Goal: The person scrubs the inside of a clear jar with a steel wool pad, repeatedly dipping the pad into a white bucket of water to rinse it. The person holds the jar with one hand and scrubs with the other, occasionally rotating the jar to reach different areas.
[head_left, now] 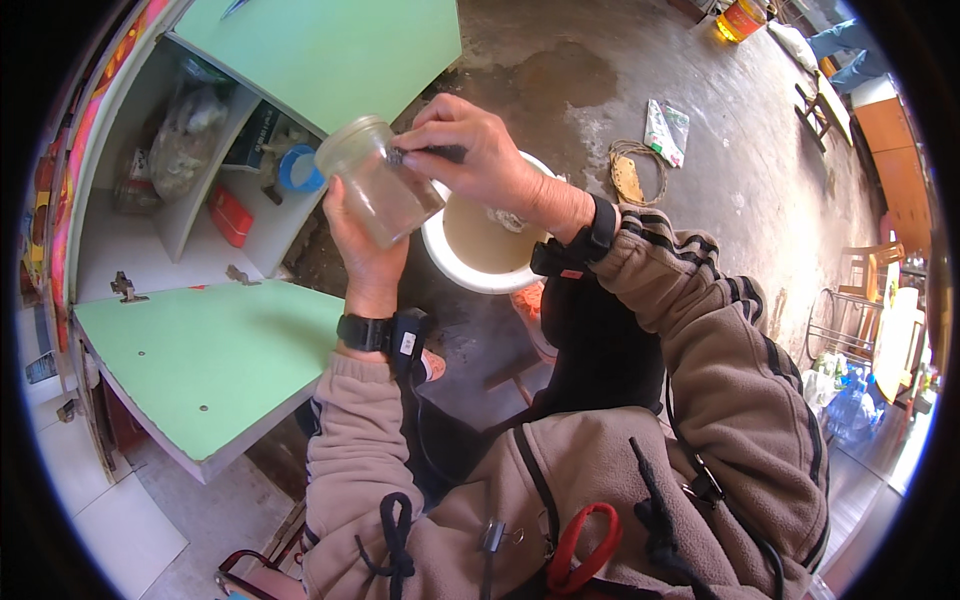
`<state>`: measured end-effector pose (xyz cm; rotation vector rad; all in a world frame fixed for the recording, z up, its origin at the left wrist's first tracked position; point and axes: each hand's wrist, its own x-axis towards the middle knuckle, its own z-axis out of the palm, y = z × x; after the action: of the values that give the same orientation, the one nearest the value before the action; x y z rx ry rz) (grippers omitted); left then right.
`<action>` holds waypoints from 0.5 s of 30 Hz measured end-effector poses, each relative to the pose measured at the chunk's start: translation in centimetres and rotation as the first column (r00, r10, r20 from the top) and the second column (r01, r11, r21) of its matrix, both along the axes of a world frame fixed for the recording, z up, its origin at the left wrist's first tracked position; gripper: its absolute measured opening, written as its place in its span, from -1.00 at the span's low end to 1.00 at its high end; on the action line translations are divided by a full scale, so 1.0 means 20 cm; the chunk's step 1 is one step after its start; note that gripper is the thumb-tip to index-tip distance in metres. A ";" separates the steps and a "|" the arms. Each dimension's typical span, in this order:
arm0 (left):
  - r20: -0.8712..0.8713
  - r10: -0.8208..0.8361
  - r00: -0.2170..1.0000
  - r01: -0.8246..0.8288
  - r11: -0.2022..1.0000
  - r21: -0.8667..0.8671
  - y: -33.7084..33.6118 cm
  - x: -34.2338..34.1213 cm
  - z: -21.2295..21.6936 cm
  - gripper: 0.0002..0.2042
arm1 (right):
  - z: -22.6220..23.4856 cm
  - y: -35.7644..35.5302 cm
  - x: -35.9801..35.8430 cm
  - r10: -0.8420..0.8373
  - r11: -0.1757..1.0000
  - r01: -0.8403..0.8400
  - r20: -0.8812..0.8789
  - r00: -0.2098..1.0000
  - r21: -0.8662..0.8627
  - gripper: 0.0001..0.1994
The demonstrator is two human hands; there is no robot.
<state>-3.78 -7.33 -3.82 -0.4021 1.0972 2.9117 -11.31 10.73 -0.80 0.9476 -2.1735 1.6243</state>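
Note:
My left hand (362, 235) is closed around a clear glass jar (385, 200), which is tilted in the air with its mouth up and to the left. In my right hand (480, 150) is a small tool with a dark handle (440, 154). Its tip meets the jar's side near the neck; its exact kind cannot be made out. Below and right of the jar, a white basin (436, 250) holds cloudy greyish water. A pale crumpled thing in the basin, perhaps a rag (505, 218), is partly hidden by my right wrist.
To the left stands a cabinet with two open green doors (210, 350). Inside are plastic bags (188, 140), a blue cup (300, 168) and a red box (231, 217). On the floor lie a coil of rope (655, 180) and a plastic packet (667, 132). A bottle of yellow oil (740, 20) stands farther off.

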 end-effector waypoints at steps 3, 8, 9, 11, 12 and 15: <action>-0.119 -0.048 0.992 0.050 0.999 0.014 -0.05 0.01 0.00 -0.30 | -0.01 0.00 0.06 0.118 0.990 -0.124 -0.088 0.989 -0.063 -0.78; -0.090 -0.001 0.996 -0.019 0.975 -0.220 -0.01 0.02 0.00 -0.31 | -0.02 -0.01 0.02 0.103 0.993 -0.111 -0.196 0.975 -0.027 -0.79; -0.047 -0.037 0.998 0.030 0.988 -0.150 0.01 0.02 0.00 -0.32 | -0.02 -0.01 -0.01 0.058 0.997 -0.065 -0.208 0.976 -0.027 -0.78; 0.005 -0.125 0.992 0.125 0.988 -0.088 0.04 0.02 0.02 -0.34 | -0.02 -0.01 -0.07 -0.049 0.998 0.042 -0.205 0.978 -0.038 -0.78; 0.029 -0.127 0.991 0.130 0.988 -0.089 0.05 0.02 0.03 -0.35 | -0.02 -0.01 -0.09 -0.059 0.998 0.050 -0.229 0.972 -0.046 -0.78; -0.001 -0.137 0.991 0.136 0.983 -0.127 0.06 0.02 0.04 -0.36 | -0.01 -0.03 -0.09 -0.113 0.993 0.103 -0.217 0.970 -0.054 -0.79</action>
<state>-3.38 -6.14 -3.06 -0.3007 1.2620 2.7381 -13.07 10.18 -1.07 0.9312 -1.9986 1.4360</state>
